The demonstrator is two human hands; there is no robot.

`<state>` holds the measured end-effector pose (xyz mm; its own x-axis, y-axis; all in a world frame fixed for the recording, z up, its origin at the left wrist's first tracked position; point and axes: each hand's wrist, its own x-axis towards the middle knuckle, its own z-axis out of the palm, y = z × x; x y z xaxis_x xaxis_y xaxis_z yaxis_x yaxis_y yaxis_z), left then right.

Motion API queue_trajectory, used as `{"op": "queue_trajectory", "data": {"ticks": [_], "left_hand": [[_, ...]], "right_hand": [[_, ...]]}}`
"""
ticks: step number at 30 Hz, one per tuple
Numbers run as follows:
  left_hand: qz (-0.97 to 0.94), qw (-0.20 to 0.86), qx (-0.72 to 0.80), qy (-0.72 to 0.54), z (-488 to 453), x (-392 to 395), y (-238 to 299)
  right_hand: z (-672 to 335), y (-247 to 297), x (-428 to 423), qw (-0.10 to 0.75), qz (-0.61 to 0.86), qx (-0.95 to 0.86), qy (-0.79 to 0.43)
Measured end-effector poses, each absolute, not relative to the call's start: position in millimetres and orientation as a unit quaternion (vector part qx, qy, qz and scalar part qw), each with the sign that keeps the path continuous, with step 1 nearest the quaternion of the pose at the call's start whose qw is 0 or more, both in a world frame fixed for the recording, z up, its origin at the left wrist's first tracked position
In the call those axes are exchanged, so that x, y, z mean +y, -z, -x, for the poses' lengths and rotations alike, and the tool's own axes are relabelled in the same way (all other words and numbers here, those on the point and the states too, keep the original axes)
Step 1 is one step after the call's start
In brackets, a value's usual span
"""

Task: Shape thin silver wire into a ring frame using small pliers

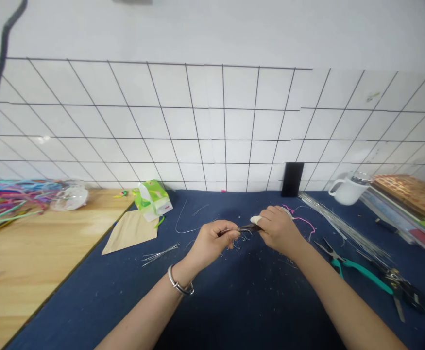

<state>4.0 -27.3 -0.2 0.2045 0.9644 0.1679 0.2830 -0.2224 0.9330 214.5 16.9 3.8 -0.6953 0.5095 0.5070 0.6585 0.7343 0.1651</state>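
My right hand (280,231), with a white wrap on one digit, is closed around dark pliers (247,227); their narrow jaws point left and the handles are hidden in the palm. My left hand (212,240), with a silver bangle at the wrist, pinches a thin wire at the tips of the jaws. Most of that wire is covered by my fingers. Small bent wire hooks (236,244) lie on the dark blue cloth (219,301) just beneath both hands. A pink cord (307,222) lies behind my right hand.
Teal-handled pliers (365,273), a bundle of straight wires (343,226) and a white mug (347,191) are at the right, near stacked books (411,197). To the left lie loose wires (160,253), a beige paper (132,231), a green packet (153,198) and coloured pipe cleaners (11,199).
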Motion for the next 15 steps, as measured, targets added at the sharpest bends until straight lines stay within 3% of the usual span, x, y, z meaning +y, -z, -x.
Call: {"op": "queue_trajectory", "data": {"ticks": [15], "left_hand": [[-0.625, 0.460, 0.441, -0.450, -7.5, -28.6, 4.8]], "right_hand": [[-213.0, -5.5, 14.1, 0.236, 0.330, -0.891, 0.205]]}}
